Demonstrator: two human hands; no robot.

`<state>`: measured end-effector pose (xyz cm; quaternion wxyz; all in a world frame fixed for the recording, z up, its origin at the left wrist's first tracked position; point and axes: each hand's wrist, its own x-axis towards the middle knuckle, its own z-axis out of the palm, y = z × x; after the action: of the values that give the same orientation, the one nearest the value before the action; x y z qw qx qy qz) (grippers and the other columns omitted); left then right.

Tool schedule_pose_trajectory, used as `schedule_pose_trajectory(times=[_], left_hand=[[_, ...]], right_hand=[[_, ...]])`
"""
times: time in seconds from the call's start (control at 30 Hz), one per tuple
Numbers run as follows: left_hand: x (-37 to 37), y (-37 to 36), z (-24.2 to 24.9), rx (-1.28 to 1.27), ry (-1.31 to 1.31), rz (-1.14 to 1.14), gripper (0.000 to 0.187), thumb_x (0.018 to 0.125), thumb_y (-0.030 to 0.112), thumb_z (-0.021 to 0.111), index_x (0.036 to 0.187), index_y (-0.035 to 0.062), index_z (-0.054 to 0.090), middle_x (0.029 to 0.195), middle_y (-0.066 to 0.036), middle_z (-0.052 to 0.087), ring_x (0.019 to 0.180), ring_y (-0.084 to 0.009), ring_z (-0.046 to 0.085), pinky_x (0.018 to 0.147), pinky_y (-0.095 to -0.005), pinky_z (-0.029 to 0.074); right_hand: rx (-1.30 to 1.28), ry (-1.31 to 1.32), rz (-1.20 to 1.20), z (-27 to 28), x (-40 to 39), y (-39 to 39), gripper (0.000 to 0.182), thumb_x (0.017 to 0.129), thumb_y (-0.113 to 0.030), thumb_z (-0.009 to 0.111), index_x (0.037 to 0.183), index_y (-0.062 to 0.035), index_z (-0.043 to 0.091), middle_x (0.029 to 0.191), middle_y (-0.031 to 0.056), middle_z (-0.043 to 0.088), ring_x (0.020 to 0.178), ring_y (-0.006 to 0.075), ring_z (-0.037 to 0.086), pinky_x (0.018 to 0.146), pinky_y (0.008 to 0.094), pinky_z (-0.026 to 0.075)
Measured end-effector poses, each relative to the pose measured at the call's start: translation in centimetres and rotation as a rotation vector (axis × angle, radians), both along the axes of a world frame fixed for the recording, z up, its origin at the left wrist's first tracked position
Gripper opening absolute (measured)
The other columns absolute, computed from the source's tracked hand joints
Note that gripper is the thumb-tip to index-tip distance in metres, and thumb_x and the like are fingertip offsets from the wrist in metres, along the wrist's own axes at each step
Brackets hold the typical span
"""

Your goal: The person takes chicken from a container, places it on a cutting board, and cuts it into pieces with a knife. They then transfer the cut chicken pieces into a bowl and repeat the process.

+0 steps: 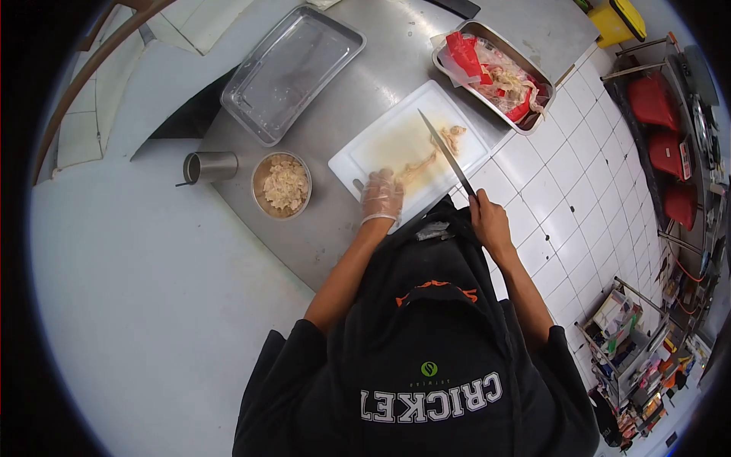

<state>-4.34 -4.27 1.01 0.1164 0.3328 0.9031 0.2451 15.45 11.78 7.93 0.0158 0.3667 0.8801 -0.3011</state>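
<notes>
My left hand (382,196), in a clear plastic glove, rests on the near left part of a white cutting board (358,156). Its fingers are curled at the near end of a pale strip of raw meat (418,168), partly hiding it. Bare, my right hand (489,222) is closed round the handle of a long knife (446,152) at the board's right edge. The blade slants over the board, pointing away from me. Beyond the blade lies a small piece of meat (452,137). Wet, yellowish stains mark the board.
Left of the board, a metal bowl (306,206) holds pale chopped meat, beside a metal cup (213,166) lying sideways in view. Farther back is a shallow metal tray (358,38). Another tray (550,91), at the far right, holds red plastic packaging and scraps. White floor tiles (548,183) border the table.
</notes>
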Motion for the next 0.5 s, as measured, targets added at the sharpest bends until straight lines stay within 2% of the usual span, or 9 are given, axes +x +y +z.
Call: schedule_pose_trajectory(times=[0.1,0.2,0.3,0.4,0.5], left_hand=[[0.4,0.1,0.2,0.097,0.069,-0.157,0.026,0.086,0.023,0.062,0.105,0.0043,0.062,0.108,-0.018,0.06,0.098,-0.0369,0.059,0.086,-0.0486,0.048],[0.9,1.0,0.0,0.0,0.008,-0.137,0.024,0.087,0.019,0.061,0.106,0.0052,0.062,0.105,-0.017,0.061,0.095,-0.0368,0.059,0.083,-0.0486,0.049],[0.4,1.4,-1.6,-0.076,0.067,-0.097,0.023,0.088,0.017,0.059,0.109,0.009,0.063,0.104,-0.013,0.061,0.092,-0.0354,0.06,0.08,-0.0484,0.05],[0.8,0.9,-1.9,-0.033,0.17,-0.235,0.024,0.089,0.018,0.056,0.112,0.0144,0.064,0.103,-0.01,0.062,0.091,-0.0331,0.06,0.079,-0.0475,0.05],[0.9,0.4,-2.0,-0.034,0.19,-0.24,0.025,0.091,0.021,0.055,0.114,0.0182,0.064,0.106,-0.008,0.063,0.09,-0.0314,0.061,0.079,-0.0471,0.05]], right_hand=[[-0.017,-0.024,0.042,0.9,1.0,-1.0,0.017,0.099,-0.021,0.053,0.095,-0.0052,0.047,0.064,0.0242,0.06,0.062,0.0466,0.06,0.055,0.0569,0.045],[-0.046,-0.042,0.087,0.2,1.1,-1.7,0.017,0.099,-0.021,0.053,0.096,-0.0052,0.047,0.064,0.024,0.06,0.062,0.0462,0.06,0.056,0.0565,0.045],[-0.069,-0.012,0.135,-0.9,0.1,-2.0,0.017,0.099,-0.022,0.052,0.1,-0.0056,0.048,0.064,0.0247,0.061,0.061,0.0467,0.061,0.055,0.0578,0.046],[-0.017,-0.067,0.153,-3.0,-1.6,-2.3,0.017,0.1,-0.023,0.05,0.102,-0.0062,0.048,0.064,0.0259,0.061,0.062,0.0482,0.061,0.056,0.0588,0.047],[-0.004,-0.057,0.096,-4.3,-3.6,-2.0,0.017,0.1,-0.023,0.049,0.102,-0.0059,0.047,0.065,0.0276,0.061,0.063,0.049,0.061,0.057,0.0594,0.047]])
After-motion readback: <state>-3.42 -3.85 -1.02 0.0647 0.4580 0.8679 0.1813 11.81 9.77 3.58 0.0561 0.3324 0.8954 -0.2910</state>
